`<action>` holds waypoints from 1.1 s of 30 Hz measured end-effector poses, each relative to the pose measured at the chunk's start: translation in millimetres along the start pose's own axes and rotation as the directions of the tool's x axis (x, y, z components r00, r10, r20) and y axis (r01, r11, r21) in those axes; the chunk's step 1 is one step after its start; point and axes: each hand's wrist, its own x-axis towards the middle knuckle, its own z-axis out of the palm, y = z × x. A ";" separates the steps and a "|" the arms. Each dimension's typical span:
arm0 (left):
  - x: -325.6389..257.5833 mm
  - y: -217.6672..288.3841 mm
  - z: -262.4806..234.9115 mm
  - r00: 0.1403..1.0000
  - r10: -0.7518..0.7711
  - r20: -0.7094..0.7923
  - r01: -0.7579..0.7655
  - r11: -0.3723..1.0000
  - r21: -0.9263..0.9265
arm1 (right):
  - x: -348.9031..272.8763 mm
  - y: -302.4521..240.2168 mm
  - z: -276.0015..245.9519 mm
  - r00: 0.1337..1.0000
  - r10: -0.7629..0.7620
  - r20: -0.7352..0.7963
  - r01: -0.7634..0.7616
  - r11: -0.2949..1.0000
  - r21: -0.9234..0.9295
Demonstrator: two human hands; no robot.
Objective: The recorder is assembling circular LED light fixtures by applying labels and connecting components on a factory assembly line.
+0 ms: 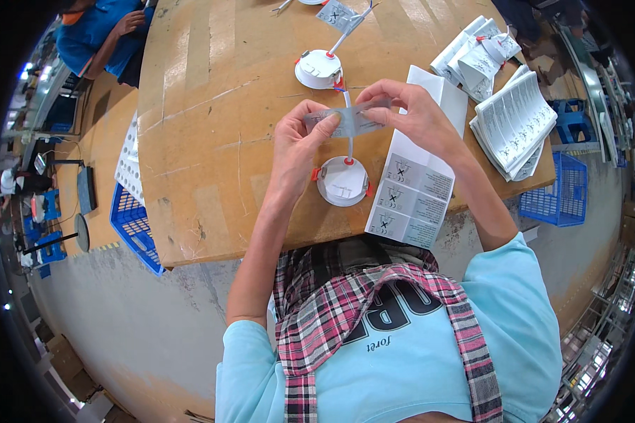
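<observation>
Both hands pinch a small grey label (349, 120) taut above the surface (212, 106), left hand (300, 144) and right hand (409, 113) fingers closed on opposite ends, apparently wrapping it round the white cable (348, 134) rising from the round white lamp (343, 181) directly below.

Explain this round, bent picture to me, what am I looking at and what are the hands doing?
There is no machine here. A person wears a wide-angle camera on the head, looking down, so straight edges bend. The left hand and right hand together hold a grey label around a thin white cable. That cable leads to a round white lamp on the brown table. Beside it lie a sheet of labels, a second lamp and stacked leaflets. Another person sits at the far left corner.
</observation>
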 end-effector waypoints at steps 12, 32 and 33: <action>3.3 2.3 -0.6 0.998 -0.030 0.057 0.026 0.998 0.061 | 18.1 -19.9 2.0 0.981 -0.151 0.123 0.176 0.956 -0.233; 74.3 -25.5 5.0 0.682 -0.077 0.727 0.517 0.754 -0.405 | 11.3 -27.2 3.5 0.960 -0.177 0.219 0.191 0.981 -0.045; 74.8 -29.0 4.1 0.728 -0.122 0.674 0.511 0.753 -0.415 | 11.5 -25.2 2.7 0.959 -0.195 0.208 0.214 0.974 -0.076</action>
